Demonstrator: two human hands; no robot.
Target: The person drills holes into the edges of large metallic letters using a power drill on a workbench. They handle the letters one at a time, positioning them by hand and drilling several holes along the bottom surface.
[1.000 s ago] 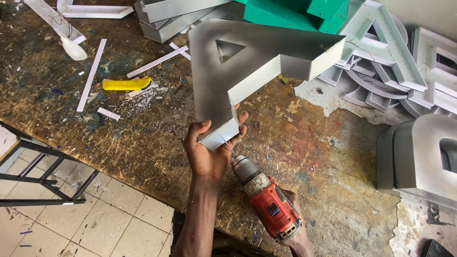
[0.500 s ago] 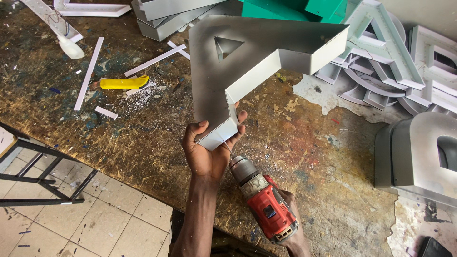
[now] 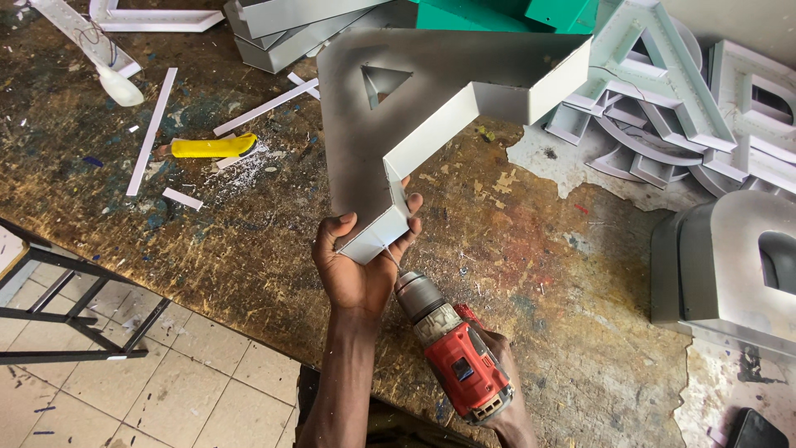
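1. The left hand holds the foot of a big grey metal letter: thumb on one side, fingers wrapped over the white end wall, a firm grip closed on that leg.
2. The letter reaches up and away from this grip across the bench, its far end near a stack of grey and green pieces.
3. The right hand sits lower right of the left grip, closed round the handle of a red drill; most of the hand is hidden behind the tool.
4. The drill's bit points up-left and meets the letter's end wall just beside the left thumb.
5. Handling, as a judgement: the letter looks like thin folded sheet, hollow, so light for its size yet stiff along its walls. The flat face probably flexes and dents under hard pressure.
6. The edges look cut and may be sharp; the painted sides look smooth and could slide in a loose hold.
7. Best hold: across a narrow leg, palm under the wall, fingers clear of the bit's path.
8. Left of the grip lie white strips and a yellow knife; right of it stand more letters.
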